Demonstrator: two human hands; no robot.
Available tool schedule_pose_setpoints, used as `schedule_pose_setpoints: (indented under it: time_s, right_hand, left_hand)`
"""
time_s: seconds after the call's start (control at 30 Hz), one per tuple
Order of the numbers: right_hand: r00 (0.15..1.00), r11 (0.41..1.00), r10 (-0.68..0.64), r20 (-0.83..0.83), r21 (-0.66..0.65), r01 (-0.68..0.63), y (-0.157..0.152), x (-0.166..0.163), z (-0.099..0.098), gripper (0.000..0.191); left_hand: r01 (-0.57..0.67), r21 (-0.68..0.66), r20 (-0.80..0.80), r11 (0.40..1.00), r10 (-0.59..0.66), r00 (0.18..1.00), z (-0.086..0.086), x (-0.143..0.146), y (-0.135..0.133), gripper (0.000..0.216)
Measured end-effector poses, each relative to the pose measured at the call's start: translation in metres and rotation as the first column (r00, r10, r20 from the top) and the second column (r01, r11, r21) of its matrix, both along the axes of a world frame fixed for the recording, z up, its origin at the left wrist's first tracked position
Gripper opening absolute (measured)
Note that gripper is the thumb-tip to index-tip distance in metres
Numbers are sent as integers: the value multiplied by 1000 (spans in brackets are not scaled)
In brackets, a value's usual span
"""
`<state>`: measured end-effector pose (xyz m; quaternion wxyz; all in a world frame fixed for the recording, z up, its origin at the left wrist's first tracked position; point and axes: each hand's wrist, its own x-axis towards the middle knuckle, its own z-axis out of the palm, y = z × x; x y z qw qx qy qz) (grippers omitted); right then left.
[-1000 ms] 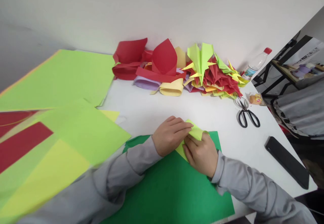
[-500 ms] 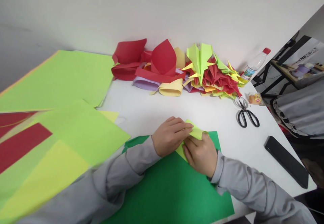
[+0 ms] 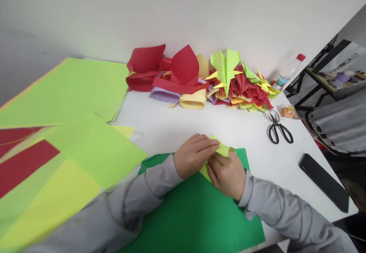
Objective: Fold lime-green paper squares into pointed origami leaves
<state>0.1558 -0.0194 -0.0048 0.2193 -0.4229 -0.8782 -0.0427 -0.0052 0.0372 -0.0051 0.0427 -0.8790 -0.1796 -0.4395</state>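
Lime paper [image 3: 223, 150] pinched in a curled right hand [image 3: 228, 175], beneath a left hand [image 3: 195, 155] with nearly straight fingers; left grip hidden, cannot tell.
Set over a green sheet [image 3: 197, 215]; could crease crookedly if pressed unevenly, or slip if held loosely.

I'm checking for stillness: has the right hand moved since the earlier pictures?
No, the right hand shows no clear shift either way against the scissors.

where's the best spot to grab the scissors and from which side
Probably the black handles of the scissors, from the near side: their loops are spread toward the person, while the blades point away, toward the folded paper pile.
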Motion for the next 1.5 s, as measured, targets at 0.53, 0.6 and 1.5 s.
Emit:
schedule_pose_setpoints:
  time_s: [0.53, 0.6, 1.5]
  right_hand:
    - [1000, 1000, 8, 12, 30, -8, 0, 0, -2, 21]
    - [1000, 999, 4, 11, 40, -4, 0, 0, -2, 22]
    - [999, 999, 30, -10, 32, -30, 1, 0, -3, 24]
  left_hand:
    - [-65, 81, 18, 995, 63, 998, 6, 8, -1, 17]
    - [-57, 78, 26, 995, 55, 998, 6, 8, -1, 16]
    - [0, 24, 90, 1000, -2, 996, 14, 13, -9, 19]
